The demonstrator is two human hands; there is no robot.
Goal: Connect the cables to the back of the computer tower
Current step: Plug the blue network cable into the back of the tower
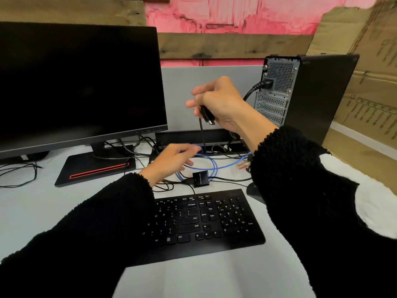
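Cable hookup, right hand holding plug

Right hand (221,102) raised left of computer tower (305,97), fingers clamped on black cable plug (207,115); its cord hangs down to the desk (32,207). Left hand (171,161) low over blue cable (206,166) loops, fingers loosely curled at the cable; grip unclear. Tower upright, rear panel facing camera, power cord (255,88) seated near top. Keyboard (204,222) nearest the person, monitor (79,82) left.

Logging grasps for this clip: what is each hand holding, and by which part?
The right hand grips a black cable plug by its connector body. The left hand rests on the blue cable; a grip cannot be told.
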